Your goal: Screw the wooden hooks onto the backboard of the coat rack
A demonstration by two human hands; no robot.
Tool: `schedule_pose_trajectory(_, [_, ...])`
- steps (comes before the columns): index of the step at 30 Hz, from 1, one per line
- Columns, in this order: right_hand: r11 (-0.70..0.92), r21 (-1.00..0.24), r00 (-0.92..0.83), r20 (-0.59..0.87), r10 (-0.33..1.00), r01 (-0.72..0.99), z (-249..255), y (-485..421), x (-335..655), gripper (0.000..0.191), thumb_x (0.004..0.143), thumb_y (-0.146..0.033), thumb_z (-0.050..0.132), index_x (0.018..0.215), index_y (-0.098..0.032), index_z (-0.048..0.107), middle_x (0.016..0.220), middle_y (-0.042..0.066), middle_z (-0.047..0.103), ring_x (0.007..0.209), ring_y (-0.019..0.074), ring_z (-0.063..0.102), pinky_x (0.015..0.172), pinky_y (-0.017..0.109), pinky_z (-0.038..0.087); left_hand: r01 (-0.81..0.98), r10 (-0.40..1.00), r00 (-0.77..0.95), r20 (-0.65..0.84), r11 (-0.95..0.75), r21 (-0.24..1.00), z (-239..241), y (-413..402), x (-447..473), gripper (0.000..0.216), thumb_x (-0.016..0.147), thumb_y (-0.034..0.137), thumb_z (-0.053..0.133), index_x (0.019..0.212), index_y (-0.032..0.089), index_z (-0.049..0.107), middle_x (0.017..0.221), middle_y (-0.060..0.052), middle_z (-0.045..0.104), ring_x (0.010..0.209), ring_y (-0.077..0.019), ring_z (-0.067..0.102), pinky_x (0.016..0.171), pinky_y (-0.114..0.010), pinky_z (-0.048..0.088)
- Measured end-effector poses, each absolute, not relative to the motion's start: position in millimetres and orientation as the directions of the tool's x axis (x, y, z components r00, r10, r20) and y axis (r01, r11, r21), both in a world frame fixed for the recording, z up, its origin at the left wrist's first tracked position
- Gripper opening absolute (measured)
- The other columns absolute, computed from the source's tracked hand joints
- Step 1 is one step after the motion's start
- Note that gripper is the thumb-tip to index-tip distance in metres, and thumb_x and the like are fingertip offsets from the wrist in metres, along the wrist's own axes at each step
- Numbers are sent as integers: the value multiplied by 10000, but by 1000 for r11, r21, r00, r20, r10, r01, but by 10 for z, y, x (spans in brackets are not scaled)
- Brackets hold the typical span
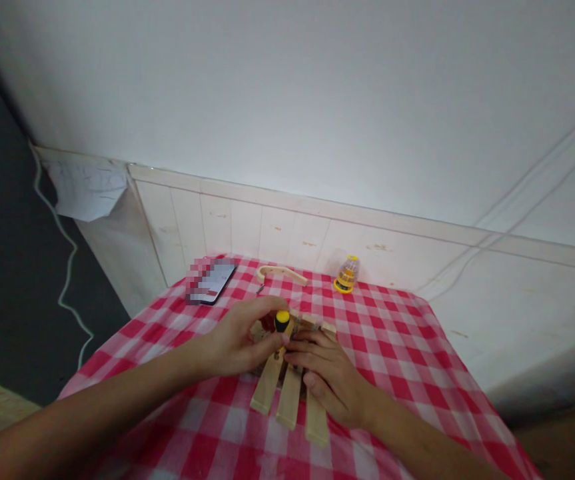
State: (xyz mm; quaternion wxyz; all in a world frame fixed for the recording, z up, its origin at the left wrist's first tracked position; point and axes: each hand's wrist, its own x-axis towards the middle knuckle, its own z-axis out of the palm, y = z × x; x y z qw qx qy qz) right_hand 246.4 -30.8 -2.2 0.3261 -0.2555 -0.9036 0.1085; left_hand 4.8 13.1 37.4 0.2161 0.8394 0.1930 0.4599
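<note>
My left hand (247,337) is closed around a short screwdriver (282,321) with a yellow and black handle, which stands roughly upright over the wooden piece. Its tip is hidden. Below it is a wooden slat assembly (287,403), with three pale slats fanning toward me and their far ends showing beyond my fingers. Across the middle and right slats lies my right hand (334,377), its fingers stretched out flat and pressing on the wood. Dark screw holes or screws show on the slats near the fingertips.
A red and white checked cloth (397,387) covers the table, which stands against a white panelled wall. At the back lie a phone (214,283), a curved wooden piece (282,272), a small dark metal part (260,289) and a clear cone-shaped container (347,275) with yellow ends.
</note>
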Motion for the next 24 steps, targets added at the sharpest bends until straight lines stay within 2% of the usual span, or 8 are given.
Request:
schedule_pose_trajectory(2, [846, -363, -653, 539, 532, 390, -36, -303, 2462, 343, 1079, -335, 386, 1271, -223, 647, 1287, 107, 724, 1271, 249, 599, 1061, 482, 490, 143, 521, 385, 761, -849, 509, 257, 127, 68, 303, 899, 216, 708, 1193, 182, 643, 907, -39, 713, 737, -143, 657, 674, -238, 556])
schedule_pose_trajectory(6, [845, -374, -654, 537, 533, 382, -45, -297, 2453, 366, 1084, -355, 369, 1263, -217, 656, 1276, 106, 726, 1261, 259, 601, 1068, 498, 488, 163, 532, 298, 792, -846, 507, 90, 97, 140, 352, 921, 255, 713, 1259, 197, 635, 966, -55, 727, 768, -155, 681, 702, -267, 579])
schedule_pose_trajectory(14, [856, -351, -655, 552, 516, 379, -69, -280, 2453, 339, 1075, -339, 395, 1268, -212, 644, 1272, 101, 730, 1289, 259, 588, 1086, 503, 481, 121, 530, 252, 810, -847, 517, -17, 25, 97, 416, 943, 192, 678, 1349, 214, 592, 1091, -74, 748, 901, -166, 729, 795, -271, 606])
schedule_pose_trajectory(24, [854, -341, -660, 542, 520, 392, -75, -277, 2465, 343, 1070, -332, 405, 1250, -198, 665, 1278, 109, 733, 1255, 266, 616, 1059, 500, 512, 77, 525, 218, 823, -850, 522, -30, 15, 126, 316, 999, 187, 600, 1315, 198, 583, 1021, -77, 753, 875, -171, 743, 767, -272, 617])
